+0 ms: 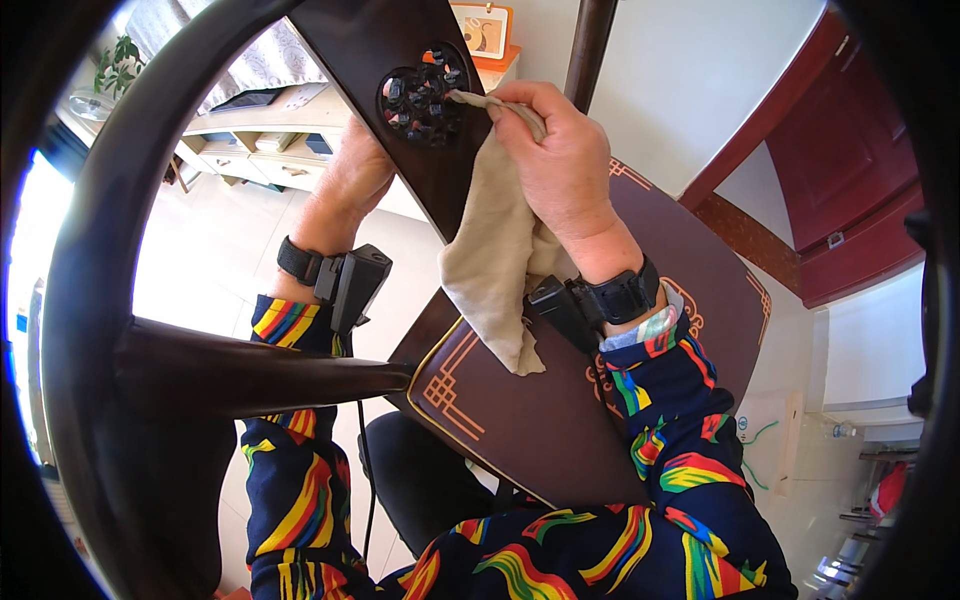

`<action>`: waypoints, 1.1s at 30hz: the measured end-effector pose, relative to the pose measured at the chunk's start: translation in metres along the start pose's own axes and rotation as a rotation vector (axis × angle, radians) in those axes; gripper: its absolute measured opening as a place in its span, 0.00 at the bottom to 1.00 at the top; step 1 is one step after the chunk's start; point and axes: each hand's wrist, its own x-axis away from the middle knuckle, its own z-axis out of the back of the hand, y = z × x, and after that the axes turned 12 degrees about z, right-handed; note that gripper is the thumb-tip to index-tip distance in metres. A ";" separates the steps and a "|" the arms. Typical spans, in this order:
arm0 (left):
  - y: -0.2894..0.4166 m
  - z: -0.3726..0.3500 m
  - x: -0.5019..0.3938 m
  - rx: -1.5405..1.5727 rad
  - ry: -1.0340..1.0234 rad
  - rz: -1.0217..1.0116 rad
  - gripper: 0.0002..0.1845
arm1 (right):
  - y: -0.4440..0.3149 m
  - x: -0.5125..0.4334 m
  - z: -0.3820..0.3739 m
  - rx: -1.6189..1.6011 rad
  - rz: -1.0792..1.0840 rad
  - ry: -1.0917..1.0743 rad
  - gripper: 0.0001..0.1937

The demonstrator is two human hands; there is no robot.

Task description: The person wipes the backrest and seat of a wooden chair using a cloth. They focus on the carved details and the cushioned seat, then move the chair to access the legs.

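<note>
My right hand (561, 150) pinches a twisted corner of a beige cloth (491, 251) between thumb and fingers. That twisted tip touches the pierced carving (424, 97) in the dark wooden splat (442, 184) of a chair back. From the pinch, the rest of the cloth hangs down in front of the splat's lower edge and over the chair's seat cushion (517, 420), which is dark brown with orange fretwork patterns. On the splat's far side is my left hand (360, 169); its fingers are hidden behind the wood, so what they hold cannot be told.
A curved dark wooden chair arm (90, 255) with a support post (262, 375) stands close on the left. Beyond it is a pale cabinet (300, 169) with drawers. A dark red door (847, 150) is at the right. Black devices (360, 285) are strapped to both wrists.
</note>
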 end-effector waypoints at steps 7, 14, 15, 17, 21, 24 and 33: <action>-0.001 0.001 -0.005 -0.033 0.011 -0.041 0.13 | 0.002 -0.007 -0.003 0.099 0.107 -0.023 0.06; 0.002 0.005 -0.007 -0.153 0.063 -0.065 0.14 | 0.005 -0.009 -0.011 0.183 0.242 -0.097 0.09; 0.003 0.007 -0.008 -0.178 0.079 -0.067 0.14 | 0.004 -0.009 -0.011 0.177 0.267 -0.093 0.08; 0.005 0.013 -0.009 -0.264 0.102 -0.073 0.14 | 0.002 -0.011 -0.010 0.183 0.273 -0.098 0.08; 0.006 0.024 -0.016 -0.414 0.061 -0.132 0.14 | -0.003 -0.013 -0.005 0.163 0.180 -0.181 0.08; 0.005 0.028 -0.018 -0.438 0.083 -0.071 0.12 | -0.003 -0.014 -0.004 0.137 0.098 -0.230 0.07; -0.008 0.009 -0.003 -0.165 0.078 -0.081 0.13 | 0.001 -0.005 -0.004 0.243 0.253 -0.166 0.10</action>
